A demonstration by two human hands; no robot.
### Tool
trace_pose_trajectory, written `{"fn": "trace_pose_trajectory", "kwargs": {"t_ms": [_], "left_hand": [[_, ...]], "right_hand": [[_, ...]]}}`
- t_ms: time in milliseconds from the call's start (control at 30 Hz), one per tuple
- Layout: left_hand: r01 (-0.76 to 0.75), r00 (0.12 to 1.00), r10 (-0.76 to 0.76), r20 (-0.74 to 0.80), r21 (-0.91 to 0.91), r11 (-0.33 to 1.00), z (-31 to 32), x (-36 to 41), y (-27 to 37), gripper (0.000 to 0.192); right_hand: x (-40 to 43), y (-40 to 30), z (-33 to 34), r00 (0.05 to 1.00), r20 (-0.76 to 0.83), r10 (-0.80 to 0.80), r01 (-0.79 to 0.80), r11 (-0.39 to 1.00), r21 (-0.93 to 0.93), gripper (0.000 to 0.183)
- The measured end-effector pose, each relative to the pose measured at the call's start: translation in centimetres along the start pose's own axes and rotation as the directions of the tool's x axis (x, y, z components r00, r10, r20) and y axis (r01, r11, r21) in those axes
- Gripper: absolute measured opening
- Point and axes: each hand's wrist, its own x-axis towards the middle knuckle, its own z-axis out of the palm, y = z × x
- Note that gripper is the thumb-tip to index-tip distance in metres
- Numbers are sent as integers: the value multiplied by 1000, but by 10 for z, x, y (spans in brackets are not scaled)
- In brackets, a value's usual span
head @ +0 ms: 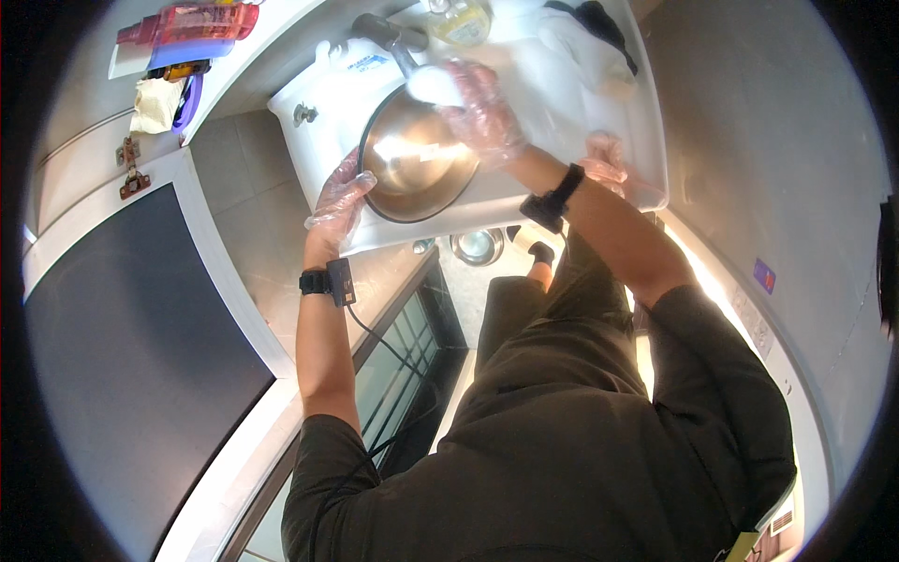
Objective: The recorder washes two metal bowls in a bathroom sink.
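My left hand (342, 199), in a clear plastic glove, grips the left rim of a round metal bowl (418, 179) with a dark edge. The bowl rests tilted at the front of a white sink (330, 147), its shiny surface facing me. My right hand (488, 116), also gloved and blurred by motion, is over the bowl's upper right. Its fingers and thumb close around the end of a smooth white object (434, 86), which is too blurred to name. Just beyond it, the grey faucet (393, 38) points down toward the bowl.
A pump bottle of yellow liquid (460, 24) stands behind the faucet. White cloth (572, 42) and black cloth (604, 24) lie at the right, with crumpled pinkish plastic (605, 158) nearer. An open cabinet door (154, 302) stands left. A metal basin (477, 247) sits on the floor.
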Motion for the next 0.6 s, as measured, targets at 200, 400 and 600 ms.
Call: {"fn": "trace_pose_trajectory", "kwargs": {"t_ms": [200,400,600], "left_hand": [[21,999,-22,32,41,999,2,3,3,65],[-33,999,33,-7,-5,999,-18,-11,-4,60],[49,980,-65,-187,-91,995,-27,-30,-10,40]], "right_hand": [[0,18,-1,994,104,-31,44,992,-122,68],[-16,29,-12,986,46,158,-142,960,-240,67],[-18,60,2,943,29,331,-298,807,510,70]]}}
